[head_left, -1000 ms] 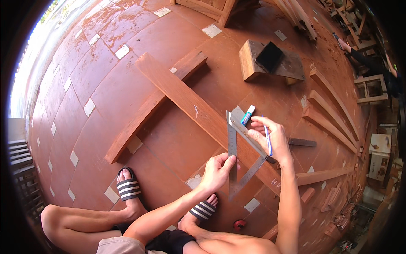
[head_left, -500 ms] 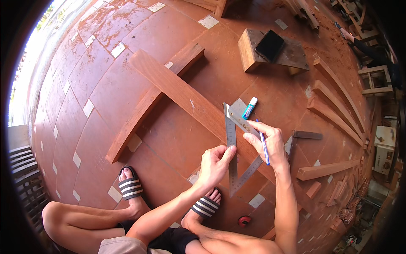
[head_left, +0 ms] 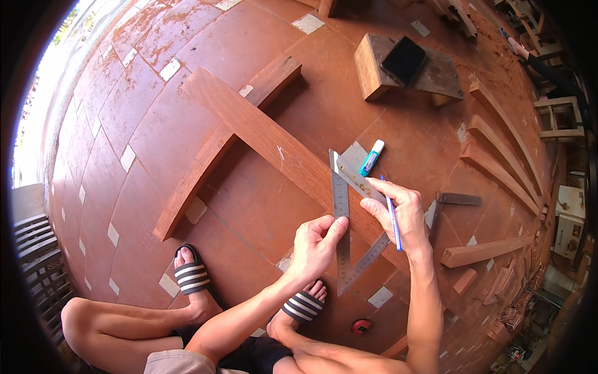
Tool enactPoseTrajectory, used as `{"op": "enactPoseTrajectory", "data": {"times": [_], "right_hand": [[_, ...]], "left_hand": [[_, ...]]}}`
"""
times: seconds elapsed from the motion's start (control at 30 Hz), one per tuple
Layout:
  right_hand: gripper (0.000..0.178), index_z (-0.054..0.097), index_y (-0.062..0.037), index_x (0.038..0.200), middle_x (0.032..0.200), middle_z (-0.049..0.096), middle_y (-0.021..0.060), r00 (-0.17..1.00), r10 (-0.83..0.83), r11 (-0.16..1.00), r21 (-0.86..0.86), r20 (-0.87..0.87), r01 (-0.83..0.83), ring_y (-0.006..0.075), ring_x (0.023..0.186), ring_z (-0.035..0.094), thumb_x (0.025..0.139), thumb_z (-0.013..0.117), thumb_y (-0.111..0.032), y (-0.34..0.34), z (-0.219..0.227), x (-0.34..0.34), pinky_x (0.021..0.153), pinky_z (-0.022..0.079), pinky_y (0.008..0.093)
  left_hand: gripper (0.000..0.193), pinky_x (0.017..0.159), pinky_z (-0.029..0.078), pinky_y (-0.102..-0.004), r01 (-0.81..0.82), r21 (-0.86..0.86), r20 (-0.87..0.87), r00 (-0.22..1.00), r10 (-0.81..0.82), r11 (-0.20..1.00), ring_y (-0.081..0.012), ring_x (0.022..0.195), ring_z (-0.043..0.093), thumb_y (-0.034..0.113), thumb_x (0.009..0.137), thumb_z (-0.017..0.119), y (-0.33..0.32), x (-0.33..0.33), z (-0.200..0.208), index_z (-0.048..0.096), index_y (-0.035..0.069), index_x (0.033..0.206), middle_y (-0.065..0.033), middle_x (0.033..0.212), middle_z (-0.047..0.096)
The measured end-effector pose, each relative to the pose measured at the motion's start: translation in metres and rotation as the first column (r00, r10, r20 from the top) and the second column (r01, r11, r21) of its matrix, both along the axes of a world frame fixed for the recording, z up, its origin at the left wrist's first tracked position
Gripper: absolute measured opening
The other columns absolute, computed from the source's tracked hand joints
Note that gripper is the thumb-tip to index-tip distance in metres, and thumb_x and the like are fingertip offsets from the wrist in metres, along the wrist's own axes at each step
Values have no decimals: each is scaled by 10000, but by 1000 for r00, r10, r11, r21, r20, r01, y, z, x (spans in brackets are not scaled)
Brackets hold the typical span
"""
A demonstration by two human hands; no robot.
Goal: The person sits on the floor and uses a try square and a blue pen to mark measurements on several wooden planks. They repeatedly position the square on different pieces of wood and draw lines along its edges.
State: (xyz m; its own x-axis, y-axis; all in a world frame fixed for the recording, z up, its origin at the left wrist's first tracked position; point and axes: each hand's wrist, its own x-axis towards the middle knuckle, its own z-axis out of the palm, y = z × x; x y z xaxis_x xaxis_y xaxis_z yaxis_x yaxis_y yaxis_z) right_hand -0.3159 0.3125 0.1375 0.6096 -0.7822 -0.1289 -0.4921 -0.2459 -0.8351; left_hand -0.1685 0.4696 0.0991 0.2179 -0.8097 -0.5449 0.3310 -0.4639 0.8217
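Note:
A metal triangle square (head_left: 340,193) with a marked ruler edge lies across a reddish-brown wooden plank (head_left: 261,129). My left hand (head_left: 314,246) pinches the ruler edge between thumb and fingers, beside the plank's near side. On the square's thicker bar my right hand (head_left: 403,215) is closed, and a blue-and-white pen (head_left: 393,219) is tucked between its fingers, pointing down. White scribbled marks show on the plank's face. Under its far part runs a second wooden beam (head_left: 198,177), crosswise. Just beyond the square, a teal correction pen (head_left: 372,158) with a white cap rests on the floor.
A low wooden stool (head_left: 374,84) at the back carries a black phone-like slab (head_left: 403,60). Right of my hand lies another metal square (head_left: 460,198). Several timber pieces (head_left: 498,171) fan out at the right. A red round object (head_left: 361,326) sits near my sandalled foot (head_left: 304,304).
The view has shifted slightly, so the plank and the things at right sit a little differently in the picture. Both hands keep their hold on the square.

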Motion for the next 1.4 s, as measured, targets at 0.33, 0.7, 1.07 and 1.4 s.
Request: {"op": "enactPoseTrajectory", "data": {"times": [0.33, 0.7, 1.07, 1.4], "right_hand": [[458, 778, 70, 1291, 1204, 814, 264, 1000, 3, 1000, 21, 5, -3, 307, 1068, 824, 921, 918, -160, -2, 2, 1, 915, 635, 388], [402, 754, 0, 1382, 1049, 824, 165, 987, -30, 995, 98, 158, 15, 168, 737, 700, 1064, 757, -246, -36, 32, 20, 726, 591, 358], [272, 752, 46, 939, 812, 745, 234, 824, 522, 848, 35, -219, -528, 406, 814, 763, 938, 805, -221, -71, 66, 112, 796, 595, 460], [271, 759, 25, 987, 952, 761, 266, 724, 582, 761, -63, -371, -645, 446, 979, 754, 913, 857, -217, -62, 55, 113, 899, 602, 532]], "left_hand": [[404, 771, 589, -297, 10, 2, -10, 1000, -10, 1000, -89, 817, 730, 347, 1155, 665, 1, 0, -2, 779, -5, 993, -60, 868, 814], [442, 662, 541, -322, -68, -56, -1, 998, 68, 996, -85, 707, 679, 348, 1146, 659, -1, -3, -1, 766, 0, 896, -52, 769, 786], [423, 680, 535, -323, -79, -30, -44, 996, 78, 996, -90, 720, 660, 329, 1146, 664, -1, -3, 0, 760, -1, 899, -44, 757, 756], [437, 656, 528, -337, -69, -61, -10, 998, 69, 996, -96, 698, 654, 333, 1137, 675, -2, -2, 0, 756, 1, 864, -52, 739, 748]]}}
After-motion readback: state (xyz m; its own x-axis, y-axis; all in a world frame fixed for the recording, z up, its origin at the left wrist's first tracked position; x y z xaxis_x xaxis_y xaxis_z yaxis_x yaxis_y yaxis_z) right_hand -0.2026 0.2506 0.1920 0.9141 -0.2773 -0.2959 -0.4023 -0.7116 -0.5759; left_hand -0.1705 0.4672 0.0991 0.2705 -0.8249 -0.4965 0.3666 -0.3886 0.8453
